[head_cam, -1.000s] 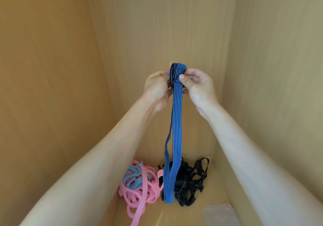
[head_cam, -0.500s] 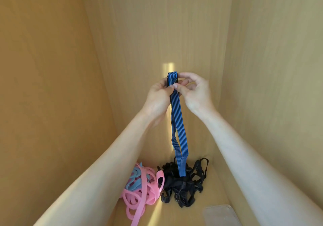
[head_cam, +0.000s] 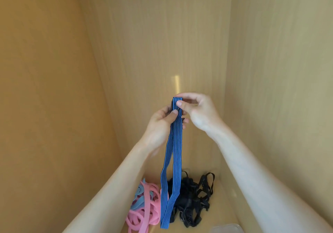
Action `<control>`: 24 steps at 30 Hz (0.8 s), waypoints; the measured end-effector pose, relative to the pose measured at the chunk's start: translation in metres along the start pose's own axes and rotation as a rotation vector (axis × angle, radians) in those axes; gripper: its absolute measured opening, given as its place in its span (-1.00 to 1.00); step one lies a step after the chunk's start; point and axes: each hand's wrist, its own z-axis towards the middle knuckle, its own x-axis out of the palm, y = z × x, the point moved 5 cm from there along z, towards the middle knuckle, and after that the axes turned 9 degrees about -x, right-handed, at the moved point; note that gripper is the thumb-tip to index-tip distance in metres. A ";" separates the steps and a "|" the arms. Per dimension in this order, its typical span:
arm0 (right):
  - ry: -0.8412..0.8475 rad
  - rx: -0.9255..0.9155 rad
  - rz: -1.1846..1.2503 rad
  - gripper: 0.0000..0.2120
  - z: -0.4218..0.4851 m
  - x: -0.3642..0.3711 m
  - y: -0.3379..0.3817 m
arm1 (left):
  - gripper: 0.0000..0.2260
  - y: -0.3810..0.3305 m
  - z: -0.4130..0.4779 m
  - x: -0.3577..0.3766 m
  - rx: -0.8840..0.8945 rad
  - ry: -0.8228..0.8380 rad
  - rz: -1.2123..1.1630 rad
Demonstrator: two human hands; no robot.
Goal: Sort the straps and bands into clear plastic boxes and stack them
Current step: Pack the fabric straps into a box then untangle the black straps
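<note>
No readable text, label, brand, number or sign appears on any surface in view.

We see clear plastic box (head_cam: 226,228) only as corner, cut by bottom edge. Pink bands (head_cam: 142,213) part hidden behind left forearm, tail running out of frame. Blue striped strap (head_cam: 173,153) covers part of black straps (head_cam: 191,198). Left hand (head_cam: 162,124) fingers (head_cam: 185,121) mostly concealed behind strap; dark clip near fold too small to make out.
</note>
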 end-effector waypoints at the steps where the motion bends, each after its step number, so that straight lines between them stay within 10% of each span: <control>1: -0.007 0.002 0.046 -0.86 -0.001 -0.001 0.000 | -0.76 0.004 -0.002 0.001 -0.019 0.011 -0.013; 14: 0.018 0.062 0.171 -0.80 -0.009 0.002 -0.002 | -0.80 0.019 -0.019 0.012 -0.064 -0.040 0.151; 24: -0.053 -0.323 -0.088 -0.71 -0.054 0.001 0.012 | -0.72 0.013 -0.027 0.013 -0.112 -0.082 0.005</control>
